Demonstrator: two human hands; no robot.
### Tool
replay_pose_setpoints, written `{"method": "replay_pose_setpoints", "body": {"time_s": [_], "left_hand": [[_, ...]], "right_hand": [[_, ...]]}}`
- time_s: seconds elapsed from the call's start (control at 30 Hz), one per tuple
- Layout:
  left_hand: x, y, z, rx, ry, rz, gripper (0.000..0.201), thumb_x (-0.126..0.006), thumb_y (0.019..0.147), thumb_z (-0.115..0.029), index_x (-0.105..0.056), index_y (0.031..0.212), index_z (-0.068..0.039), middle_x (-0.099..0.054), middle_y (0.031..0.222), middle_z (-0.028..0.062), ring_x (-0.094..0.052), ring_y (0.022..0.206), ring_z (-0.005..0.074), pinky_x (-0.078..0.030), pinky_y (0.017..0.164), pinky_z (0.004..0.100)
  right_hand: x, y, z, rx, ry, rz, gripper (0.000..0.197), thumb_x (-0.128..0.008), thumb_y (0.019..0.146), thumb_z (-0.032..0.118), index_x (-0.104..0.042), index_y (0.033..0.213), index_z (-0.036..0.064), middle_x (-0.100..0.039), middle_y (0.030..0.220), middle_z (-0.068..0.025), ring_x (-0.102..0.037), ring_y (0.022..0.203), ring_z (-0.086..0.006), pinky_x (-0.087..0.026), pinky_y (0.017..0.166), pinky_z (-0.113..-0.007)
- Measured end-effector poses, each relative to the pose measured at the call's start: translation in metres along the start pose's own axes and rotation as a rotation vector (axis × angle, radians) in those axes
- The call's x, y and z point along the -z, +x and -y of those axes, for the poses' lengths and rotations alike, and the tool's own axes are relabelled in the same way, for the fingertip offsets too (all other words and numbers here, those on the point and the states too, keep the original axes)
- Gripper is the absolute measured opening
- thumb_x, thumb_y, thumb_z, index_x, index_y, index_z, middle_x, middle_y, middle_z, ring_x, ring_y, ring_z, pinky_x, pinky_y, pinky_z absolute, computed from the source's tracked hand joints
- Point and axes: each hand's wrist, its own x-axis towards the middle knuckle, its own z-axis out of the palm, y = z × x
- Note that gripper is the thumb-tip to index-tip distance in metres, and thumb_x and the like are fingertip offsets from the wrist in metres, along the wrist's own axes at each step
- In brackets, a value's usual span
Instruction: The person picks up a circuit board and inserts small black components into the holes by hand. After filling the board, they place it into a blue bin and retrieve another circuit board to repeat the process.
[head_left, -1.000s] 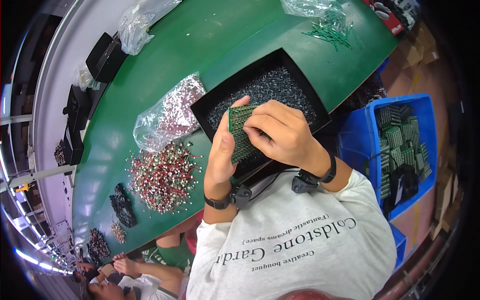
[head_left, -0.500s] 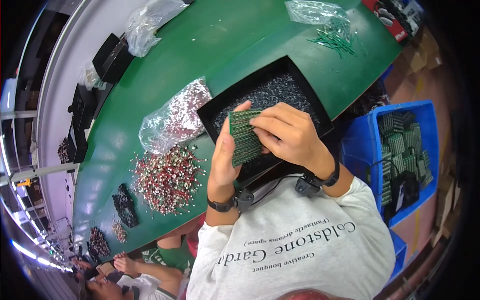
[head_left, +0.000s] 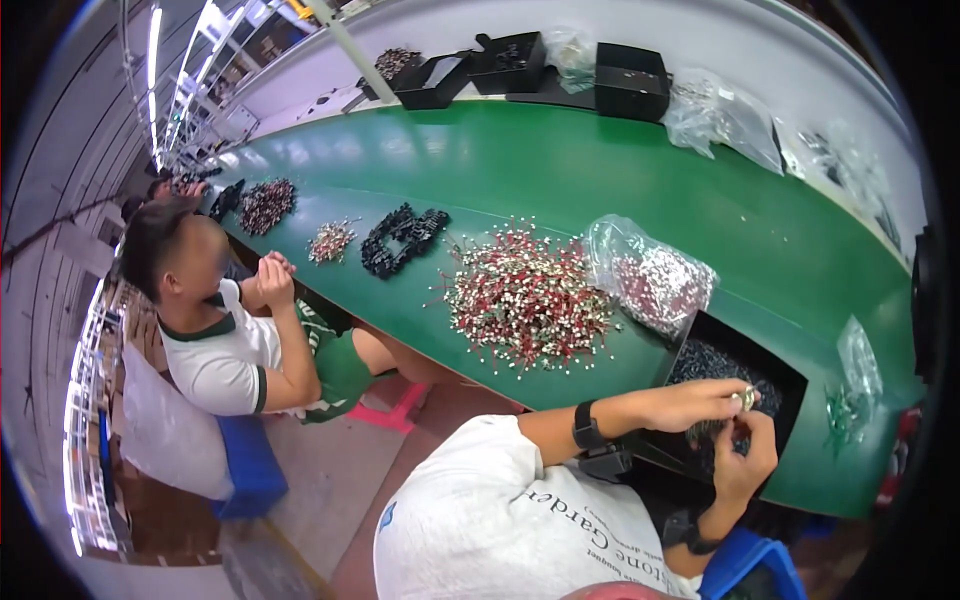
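One small pale piece [head_left: 746, 398] shows at the fingertips of the left hand [head_left: 695, 402], whose long, nearly straight fingers appear pinched on it with the thumb; its full shape is hidden. The right hand [head_left: 752, 455] sits just below, fingers curled toward the thumb in a narrow gap, and whether anything lies between them I cannot tell. Both are over the black tray [head_left: 790, 390] of small dark parts [head_left: 715, 365], probably so that the parts lie within easy reach and anything dropped falls back inside. The tray stands at the near edge of the green worktop [head_left: 560, 175], which likely spares the arms a stretch. Beside it, a clear bag [head_left: 655, 280] touches a loose heap of red-and-white wired pieces [head_left: 530, 300]; spread out like that, they would be easier to pick singly. The black bundle [head_left: 402, 240] lies farther left, seemingly set apart to avoid mixing.
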Motion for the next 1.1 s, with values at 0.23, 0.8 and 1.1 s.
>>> {"method": "replay_pose_setpoints", "body": {"time_s": [0.23, 0.8, 1.1], "left_hand": [[0.001, 0.008, 0.007, -0.022, -0.002, -0.007, 0.064, -0.044, 0.105, -0.049, -0.036, 0.148, -0.003, -0.059, 0.111, 0.0078, -0.059, 0.089, 0.0131, -0.054, 0.063, 0.0268], [-0.001, 0.008, 0.005, -0.034, 0.011, -0.074, 0.040, -0.044, 0.106, -0.039, -0.050, 0.125, -0.004, -0.058, 0.100, 0.0070, -0.060, 0.082, 0.0143, -0.053, 0.054, 0.0299], [0.000, 0.009, 0.014, -0.062, 0.031, -0.066, 0.040, -0.045, 0.105, -0.040, -0.050, 0.125, -0.005, -0.058, 0.095, 0.0076, -0.060, 0.078, 0.0155, -0.054, 0.054, 0.0298]], "right_hand": [[0.000, 0.000, -0.002, -0.016, -0.044, -0.030, 0.017, -0.073, 0.080, -0.007, -0.064, 0.093, -0.0012, -0.062, 0.082, -0.0096, -0.057, 0.064, -0.0196, -0.047, 0.060, -0.030], [-0.007, -0.002, -0.006, -0.004, -0.068, -0.063, 0.012, -0.069, 0.085, -0.004, -0.064, 0.096, -0.0022, -0.062, 0.084, -0.0089, -0.059, 0.066, -0.0176, -0.050, 0.065, -0.030], [-0.007, -0.004, -0.007, -0.028, -0.045, -0.044, 0.014, -0.070, 0.083, -0.006, -0.063, 0.094, -0.0018, -0.060, 0.082, -0.0078, -0.057, 0.068, -0.0176, -0.049, 0.067, -0.030]]}}
